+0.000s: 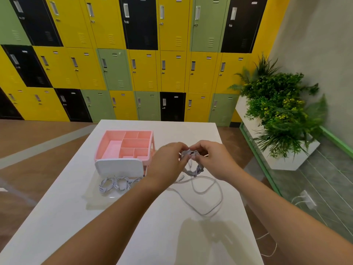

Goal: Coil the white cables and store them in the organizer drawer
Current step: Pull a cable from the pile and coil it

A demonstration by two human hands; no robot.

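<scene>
Just to the right of the pink plastic desk organizer (124, 144), a white cable (192, 170) is lifted off the tabletop between both hands, partly wound into a small coil. The left hand (168, 159) curls its fingers round the coil's left side. The right hand (212, 159) pinches the top of the coil between thumb and fingertips, so both hands grip the same bundle and their fingertips almost meet. The unwound length of this cable drops from the coil and lies in wide loose loops on the white table (172, 236), nearer the person than the organizer and to its right.

The organizer's top is open and split into several compartments; I cannot make out anything inside them. Against its near side stands a white panel (119, 167) with rounded corners. Just in front of that panel, two coiled white cables (116, 185) lie side by side, touching each other, on what looks like a clear tray (99, 202); whether this tray is the drawer I cannot tell.

Beyond the organizer, past the table's far edge, a wall of yellow, green and black metal lockers (133, 54) fills the view. Far to the organizer's right, leafy green plants (277, 104) stand in a white planter (294, 159) on the floor.
</scene>
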